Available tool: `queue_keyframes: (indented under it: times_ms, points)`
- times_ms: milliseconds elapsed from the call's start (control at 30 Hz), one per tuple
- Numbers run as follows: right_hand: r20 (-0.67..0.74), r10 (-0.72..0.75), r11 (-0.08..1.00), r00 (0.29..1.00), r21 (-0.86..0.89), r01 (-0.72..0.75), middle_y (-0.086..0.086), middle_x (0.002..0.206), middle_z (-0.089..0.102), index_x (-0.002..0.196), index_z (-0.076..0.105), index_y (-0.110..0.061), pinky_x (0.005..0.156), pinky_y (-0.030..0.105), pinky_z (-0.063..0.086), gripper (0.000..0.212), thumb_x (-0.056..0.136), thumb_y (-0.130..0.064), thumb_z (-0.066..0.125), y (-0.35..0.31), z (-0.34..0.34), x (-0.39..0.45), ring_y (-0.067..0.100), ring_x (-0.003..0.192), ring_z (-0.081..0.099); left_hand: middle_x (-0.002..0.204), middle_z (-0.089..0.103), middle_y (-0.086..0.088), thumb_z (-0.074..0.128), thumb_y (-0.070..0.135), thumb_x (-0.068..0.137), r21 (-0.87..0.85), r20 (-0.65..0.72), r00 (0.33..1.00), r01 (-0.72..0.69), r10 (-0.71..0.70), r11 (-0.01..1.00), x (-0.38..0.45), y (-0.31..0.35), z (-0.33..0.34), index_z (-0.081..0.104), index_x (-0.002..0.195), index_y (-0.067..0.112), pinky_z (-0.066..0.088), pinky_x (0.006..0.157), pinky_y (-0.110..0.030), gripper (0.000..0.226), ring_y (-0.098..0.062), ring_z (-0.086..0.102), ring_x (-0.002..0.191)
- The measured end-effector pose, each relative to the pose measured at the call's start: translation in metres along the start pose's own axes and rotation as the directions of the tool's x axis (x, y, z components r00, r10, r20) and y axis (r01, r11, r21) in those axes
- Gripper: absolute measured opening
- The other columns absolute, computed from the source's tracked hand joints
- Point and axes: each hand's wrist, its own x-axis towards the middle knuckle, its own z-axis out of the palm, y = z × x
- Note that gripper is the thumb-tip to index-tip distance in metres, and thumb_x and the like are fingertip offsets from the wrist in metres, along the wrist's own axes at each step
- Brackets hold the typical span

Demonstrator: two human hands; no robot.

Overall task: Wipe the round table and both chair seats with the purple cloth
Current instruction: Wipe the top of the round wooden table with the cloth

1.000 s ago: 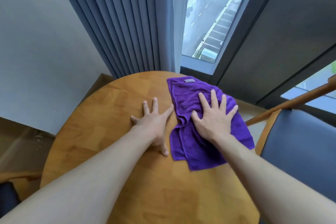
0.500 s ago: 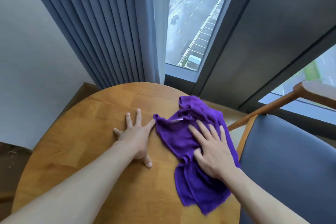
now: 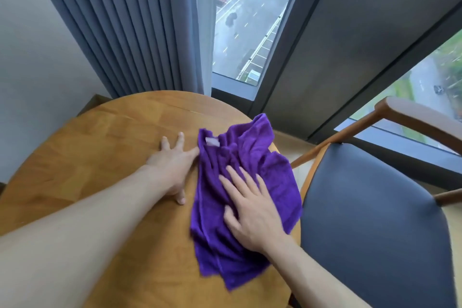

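Observation:
The purple cloth [image 3: 250, 147] lies bunched on the right side of the round wooden table [image 3: 105, 147], its right edge hanging over the rim. My right hand [image 3: 252, 210] presses down on the cloth with fingers spread, holding it against the tabletop. My left hand [image 3: 172, 167] rests flat on the bare wood just left of the cloth, fingertips touching its edge. One chair with a dark blue seat [image 3: 370, 220] stands to the right of the table. A second chair is not in view.
Grey-blue curtains [image 3: 140, 32] hang behind the table next to a tall window [image 3: 245, 20]. The chair's wooden back rail [image 3: 420, 112] curves above the seat. A white wall is at the left.
My right hand has dragged the cloth toward me and to the right, bunching it near the table's right rim. The left hand stays flat on the wood. The view has shifted right.

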Motion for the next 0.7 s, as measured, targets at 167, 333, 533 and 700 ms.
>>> queue_keyframes:
  times_ms: [167, 333, 533, 700]
  points:
    - [-0.055, 0.347, 0.938, 0.936, 0.015, -0.347, -0.003, 0.173, 0.001, 0.160, 0.024, -0.043, 0.126, 0.054, -0.007, 0.073, 0.089, -0.059, 0.036, 0.021, -0.001, 0.014, 0.026, 0.158, 0.002, 0.171, -0.007, -0.009, 0.092, 0.019, 0.072, 0.148, -0.024, 0.990, -0.132, 0.137, 0.980, -0.009, 0.014, 0.006, 0.023, 0.155, 0.035, 0.041, 0.110, -0.057, 0.109, -0.056, 0.013, 0.151]
    - [-0.025, 0.409, 0.912, 0.912, 0.045, -0.407, 0.000, 0.173, -0.007, 0.162, 0.015, -0.042, 0.122, 0.063, -0.012, 0.074, 0.092, -0.059, 0.034, 0.006, -0.001, 0.063, 0.029, 0.158, -0.012, 0.169, -0.023, -0.004, 0.086, 0.034, 0.079, 0.100, 0.035, 0.989, -0.143, 0.140, 0.985, -0.011, 0.017, 0.013, 0.002, 0.162, 0.038, 0.028, 0.120, -0.058, 0.118, -0.056, -0.005, 0.151]
    - [0.028, 0.077, 0.997, 0.997, 0.005, -0.077, -0.008, 0.173, 0.004, 0.163, 0.020, -0.031, 0.125, 0.059, 0.004, 0.074, 0.093, -0.048, 0.037, -0.004, 0.002, -0.013, 0.020, 0.159, -0.007, 0.157, -0.048, -0.008, 0.095, 0.060, 0.053, 0.083, 0.099, 0.993, -0.079, 0.071, 0.993, -0.021, 0.034, 0.030, -0.022, 0.159, 0.031, 0.011, 0.118, -0.075, 0.160, -0.055, -0.031, 0.145]
    - [0.128, -0.136, 0.988, 0.982, -0.053, 0.143, -0.010, 0.172, 0.007, 0.161, 0.025, -0.034, 0.126, 0.056, 0.007, 0.079, 0.087, -0.053, 0.046, 0.031, -0.005, -0.045, 0.018, 0.159, -0.001, 0.159, -0.045, -0.007, 0.098, 0.056, 0.047, -0.011, 0.041, 0.996, -0.072, 0.073, 0.997, -0.021, 0.030, 0.038, -0.013, 0.160, 0.032, 0.003, 0.117, -0.075, 0.160, -0.053, -0.031, 0.146]
